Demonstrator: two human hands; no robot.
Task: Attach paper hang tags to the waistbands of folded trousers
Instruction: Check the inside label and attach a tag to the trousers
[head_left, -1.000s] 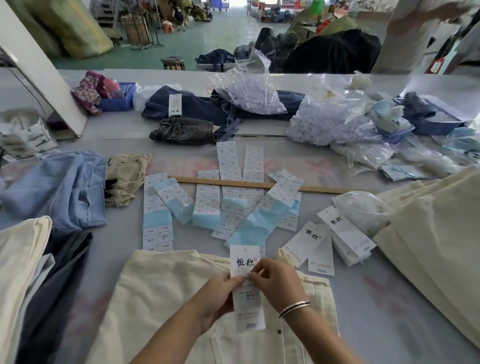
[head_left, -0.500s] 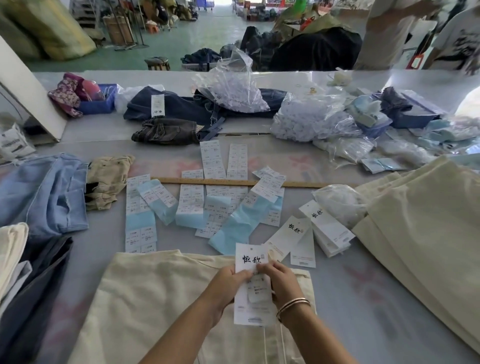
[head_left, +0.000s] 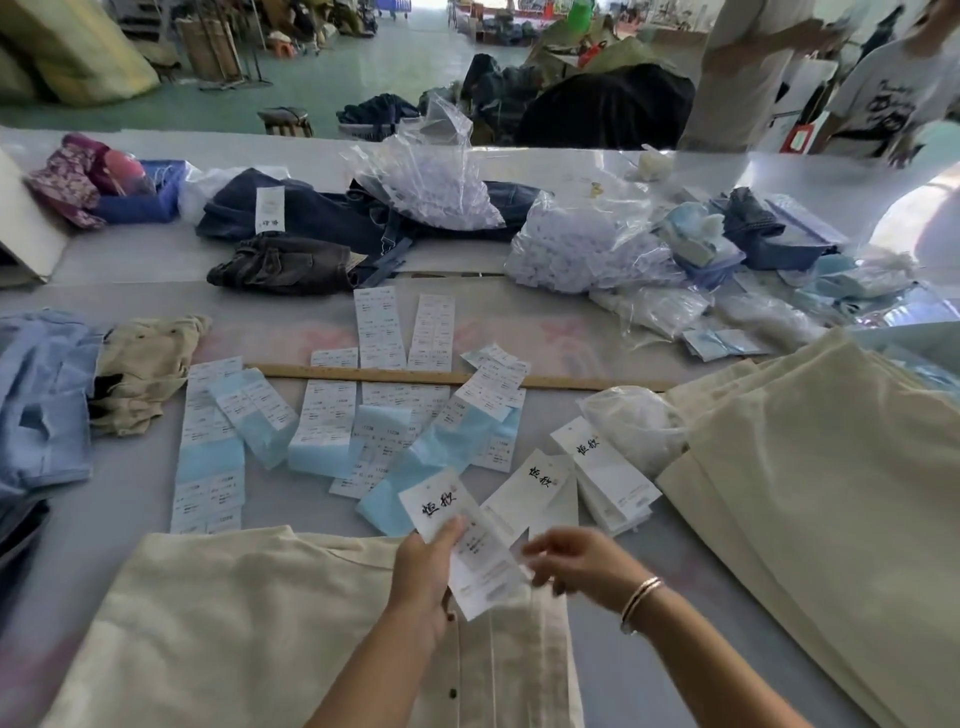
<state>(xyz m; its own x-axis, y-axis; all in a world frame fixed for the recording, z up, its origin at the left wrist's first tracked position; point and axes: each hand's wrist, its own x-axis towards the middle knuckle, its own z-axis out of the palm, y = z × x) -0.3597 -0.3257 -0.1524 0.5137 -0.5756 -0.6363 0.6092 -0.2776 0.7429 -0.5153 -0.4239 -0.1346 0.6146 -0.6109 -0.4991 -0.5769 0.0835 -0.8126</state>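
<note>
Over the near cream trousers (head_left: 249, 623), our right hand (head_left: 582, 564) has let go of the tag (head_left: 467, 545).
Left hand (head_left: 423, 569) fingers alone now pinch it, tilted; right fingers loosely apart — tag looks ready for fastening.

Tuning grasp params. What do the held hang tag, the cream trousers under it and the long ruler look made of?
Hang tag: thin matte white card or paper with black print; it bows slightly in the left hand.
Cream trousers: matte woven cloth, likely cotton or linen; soft folds, stitched seams.
Ruler: looks like wood; tan, straight, rigid, with fine markings along its edge.
</note>
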